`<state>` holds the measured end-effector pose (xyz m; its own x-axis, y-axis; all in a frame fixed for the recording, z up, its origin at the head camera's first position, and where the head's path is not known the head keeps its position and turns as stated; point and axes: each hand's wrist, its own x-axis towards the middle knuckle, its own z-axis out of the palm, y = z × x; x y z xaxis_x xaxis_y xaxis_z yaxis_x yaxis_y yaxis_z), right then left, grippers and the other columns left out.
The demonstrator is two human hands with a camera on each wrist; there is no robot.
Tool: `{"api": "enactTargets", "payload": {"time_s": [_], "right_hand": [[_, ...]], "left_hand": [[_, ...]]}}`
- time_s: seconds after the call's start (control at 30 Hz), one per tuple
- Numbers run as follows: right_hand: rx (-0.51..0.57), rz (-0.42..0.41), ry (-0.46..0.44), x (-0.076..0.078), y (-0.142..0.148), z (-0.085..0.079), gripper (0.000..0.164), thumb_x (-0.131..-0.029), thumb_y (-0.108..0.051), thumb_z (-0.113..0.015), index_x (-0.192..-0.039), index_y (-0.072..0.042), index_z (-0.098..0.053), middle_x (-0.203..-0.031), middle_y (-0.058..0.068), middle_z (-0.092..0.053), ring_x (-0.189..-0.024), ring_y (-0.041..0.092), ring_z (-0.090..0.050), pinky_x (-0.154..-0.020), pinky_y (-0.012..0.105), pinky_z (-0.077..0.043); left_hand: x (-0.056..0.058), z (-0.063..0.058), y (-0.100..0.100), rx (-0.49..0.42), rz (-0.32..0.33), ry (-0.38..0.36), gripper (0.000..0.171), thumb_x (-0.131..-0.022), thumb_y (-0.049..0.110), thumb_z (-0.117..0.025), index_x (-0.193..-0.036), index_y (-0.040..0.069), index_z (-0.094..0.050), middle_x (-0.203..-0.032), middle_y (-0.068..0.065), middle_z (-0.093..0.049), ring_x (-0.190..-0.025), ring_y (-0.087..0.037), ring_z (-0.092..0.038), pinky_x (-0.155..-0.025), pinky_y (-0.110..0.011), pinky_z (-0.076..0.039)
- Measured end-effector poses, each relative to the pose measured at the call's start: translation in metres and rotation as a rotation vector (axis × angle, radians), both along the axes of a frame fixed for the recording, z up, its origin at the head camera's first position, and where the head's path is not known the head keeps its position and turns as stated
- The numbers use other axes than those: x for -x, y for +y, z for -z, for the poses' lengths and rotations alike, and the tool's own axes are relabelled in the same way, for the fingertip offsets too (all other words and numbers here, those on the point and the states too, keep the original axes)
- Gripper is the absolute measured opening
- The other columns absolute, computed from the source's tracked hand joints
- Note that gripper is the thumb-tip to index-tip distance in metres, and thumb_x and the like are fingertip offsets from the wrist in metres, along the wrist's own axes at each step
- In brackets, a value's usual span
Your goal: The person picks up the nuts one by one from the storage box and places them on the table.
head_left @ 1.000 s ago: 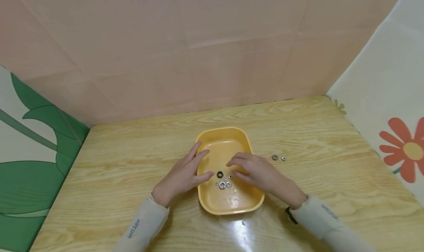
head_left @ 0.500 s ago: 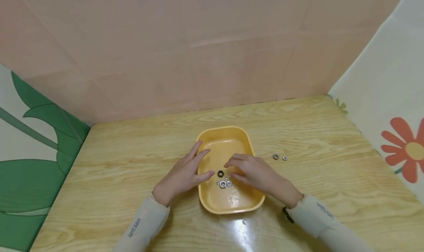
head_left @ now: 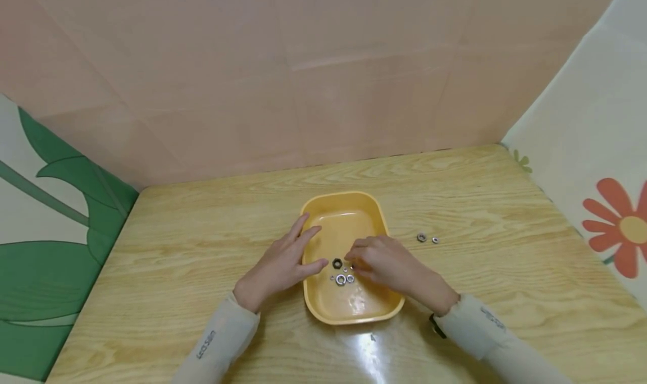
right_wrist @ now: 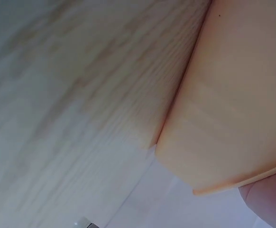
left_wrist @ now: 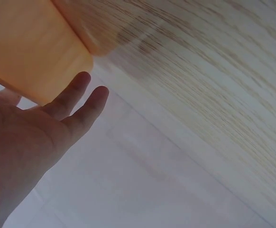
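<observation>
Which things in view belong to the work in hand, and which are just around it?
In the work:
yellow tray
small metal pieces inside
left hand
right hand
two metal pieces on the table, probably

Apparently just around:
dark wristband
red wall flower
pink backdrop

The wood-grained table (head_left: 212, 238) carries a yellow tray (head_left: 343, 227), with a larger nut (head_left: 422, 237) and a smaller nut (head_left: 435, 240) lying between two and three o'clock from it.

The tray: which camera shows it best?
The head view: it shows the tray from above, nearly whole, with nuts inside. Each wrist view shows only part of its outside.
</observation>
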<state>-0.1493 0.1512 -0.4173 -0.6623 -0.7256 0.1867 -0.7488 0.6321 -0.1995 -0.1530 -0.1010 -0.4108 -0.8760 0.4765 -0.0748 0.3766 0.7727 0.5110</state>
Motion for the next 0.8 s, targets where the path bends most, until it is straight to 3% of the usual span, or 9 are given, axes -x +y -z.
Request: {"api": "enactTargets", "payload": {"time_s": [0.8], "right_hand": [[-0.111, 0.081, 0.072, -0.0042, -0.0067, 0.0036, 0.005, -0.084, -0.023, -0.077, -0.088, -0.023, -0.078, -0.086, -0.008, -0.071, -0.076, 0.013, -0.064, -0.072, 0.032, -0.047]], "left_hand": [[-0.0004, -0.0011, -0.0004, -0.006, -0.002, 0.008, 0.074, -0.093, 0.055, -0.061, -0.154, 0.021, -0.035, -0.168, -0.006, -0.009, -0.14, -0.04, -0.042, -0.11, -0.057, -0.039]]}}
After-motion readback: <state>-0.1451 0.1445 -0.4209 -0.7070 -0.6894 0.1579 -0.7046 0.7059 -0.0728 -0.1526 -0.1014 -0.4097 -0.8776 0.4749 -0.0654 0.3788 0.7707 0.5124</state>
